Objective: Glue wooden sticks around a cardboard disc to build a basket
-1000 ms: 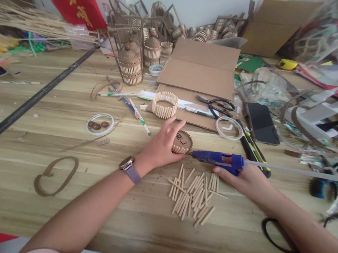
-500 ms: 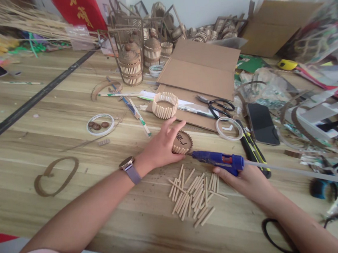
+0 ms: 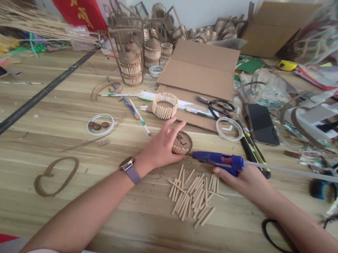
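Observation:
My left hand (image 3: 161, 143) rests on a small round cardboard disc (image 3: 184, 141) edged with short wooden sticks, thumb and fingers steadying it on the wooden table (image 3: 51, 126). My right hand (image 3: 247, 180) grips a blue hot glue gun (image 3: 219, 160); its nozzle points left and touches the disc's lower right edge. A loose pile of short wooden sticks (image 3: 192, 194) lies just below the disc, between my two hands. A watch sits on my left wrist.
A finished ring of sticks (image 3: 164, 104) stands behind the disc on flat cardboard (image 3: 199, 69). Scissors (image 3: 219, 105), a tape roll (image 3: 229, 128), a utility knife (image 3: 251, 150) and a phone (image 3: 261, 124) lie to the right. Stick baskets (image 3: 129, 66) crowd the back.

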`<state>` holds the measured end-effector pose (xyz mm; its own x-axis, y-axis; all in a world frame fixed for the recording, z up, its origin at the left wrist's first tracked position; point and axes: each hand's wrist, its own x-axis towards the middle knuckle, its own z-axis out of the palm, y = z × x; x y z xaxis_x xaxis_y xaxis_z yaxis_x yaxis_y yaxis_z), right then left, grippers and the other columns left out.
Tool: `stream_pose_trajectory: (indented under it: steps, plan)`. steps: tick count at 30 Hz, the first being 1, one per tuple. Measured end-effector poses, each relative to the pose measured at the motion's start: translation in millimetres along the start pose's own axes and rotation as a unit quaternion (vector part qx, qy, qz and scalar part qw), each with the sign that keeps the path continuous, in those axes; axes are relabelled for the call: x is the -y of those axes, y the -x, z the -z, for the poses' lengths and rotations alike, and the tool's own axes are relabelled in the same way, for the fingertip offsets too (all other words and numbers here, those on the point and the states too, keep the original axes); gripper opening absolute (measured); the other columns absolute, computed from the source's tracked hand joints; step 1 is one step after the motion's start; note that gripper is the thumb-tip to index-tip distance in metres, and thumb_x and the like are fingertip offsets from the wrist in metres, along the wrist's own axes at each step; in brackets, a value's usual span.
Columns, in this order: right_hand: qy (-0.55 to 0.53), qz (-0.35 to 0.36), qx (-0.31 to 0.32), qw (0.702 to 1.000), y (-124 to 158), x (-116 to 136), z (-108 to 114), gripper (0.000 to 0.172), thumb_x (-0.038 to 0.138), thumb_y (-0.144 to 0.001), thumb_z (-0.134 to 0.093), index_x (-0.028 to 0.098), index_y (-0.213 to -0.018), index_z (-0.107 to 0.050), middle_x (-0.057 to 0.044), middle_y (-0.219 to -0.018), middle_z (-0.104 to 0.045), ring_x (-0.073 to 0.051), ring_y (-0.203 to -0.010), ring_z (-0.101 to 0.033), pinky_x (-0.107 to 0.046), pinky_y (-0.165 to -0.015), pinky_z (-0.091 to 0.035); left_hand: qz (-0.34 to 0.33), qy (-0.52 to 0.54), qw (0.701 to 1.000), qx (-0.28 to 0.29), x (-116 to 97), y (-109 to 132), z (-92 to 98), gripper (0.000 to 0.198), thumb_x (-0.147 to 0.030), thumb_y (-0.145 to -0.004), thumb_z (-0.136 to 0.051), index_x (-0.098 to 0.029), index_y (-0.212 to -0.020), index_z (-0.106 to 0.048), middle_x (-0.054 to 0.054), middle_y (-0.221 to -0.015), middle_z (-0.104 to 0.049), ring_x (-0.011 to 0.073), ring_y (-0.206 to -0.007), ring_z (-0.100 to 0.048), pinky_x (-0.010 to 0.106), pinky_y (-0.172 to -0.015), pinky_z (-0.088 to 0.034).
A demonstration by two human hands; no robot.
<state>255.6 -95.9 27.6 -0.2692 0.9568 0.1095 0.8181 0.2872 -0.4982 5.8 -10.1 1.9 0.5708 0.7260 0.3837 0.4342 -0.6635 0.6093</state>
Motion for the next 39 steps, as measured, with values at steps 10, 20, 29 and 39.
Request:
stream_pose_trajectory:
  steps: [10,20,29,39]
  plan:
    - [-0.005,-0.013,-0.011,1.0,-1.1,3.8,0.0,0.032,0.044,-0.084,-0.052,0.021,-0.086,-0.073,-0.006,-0.079,-0.076,-0.024,-0.067,-0.07,-0.032,-0.062,-0.055,0.006,0.002,1.0,-0.002,0.9,-0.3,-1.1,0.098,-0.023,-0.065,-0.083,-0.026,-0.143,-0.023,0.019,-0.15,-0.022,0.0406,-0.138,-0.031,0.059,-0.109,-0.037]
    - [-0.136,-0.189,-0.079,0.969,-4.8,-13.2,-0.5,0.043,0.059,-0.078,-0.057,0.018,-0.078,-0.069,-0.001,-0.055,-0.06,-0.017,-0.05,-0.053,-0.028,-0.048,-0.042,-0.001,-0.01,1.0,0.0,-0.9,0.0,0.5,0.101,-0.022,-0.064,-0.083,-0.027,-0.143,-0.021,0.019,-0.15,-0.022,0.0404,-0.137,-0.033,0.06,-0.107,-0.039]
    - [-0.451,-0.268,0.024,0.851,-15.6,-0.8,12.1,0.043,0.059,-0.068,-0.072,0.016,-0.071,-0.066,-0.003,-0.062,-0.065,-0.011,-0.053,-0.055,-0.023,-0.052,-0.044,-0.006,-0.008,1.0,-0.004,0.4,0.4,-0.9,0.101,-0.022,-0.063,-0.085,-0.027,-0.142,-0.022,0.019,-0.149,-0.024,0.0403,-0.136,-0.035,0.06,-0.108,-0.039]
    - [0.092,-0.137,-0.118,0.979,-15.2,-2.3,21.4,0.044,0.057,-0.083,-0.052,0.016,-0.087,-0.069,-0.012,-0.08,-0.069,-0.028,-0.074,-0.062,-0.044,-0.072,-0.049,0.007,0.01,1.0,0.008,-0.9,-0.1,-0.1,0.096,-0.022,-0.066,-0.081,-0.027,-0.142,-0.023,0.018,-0.15,-0.022,0.0397,-0.136,-0.035,0.059,-0.107,-0.04]
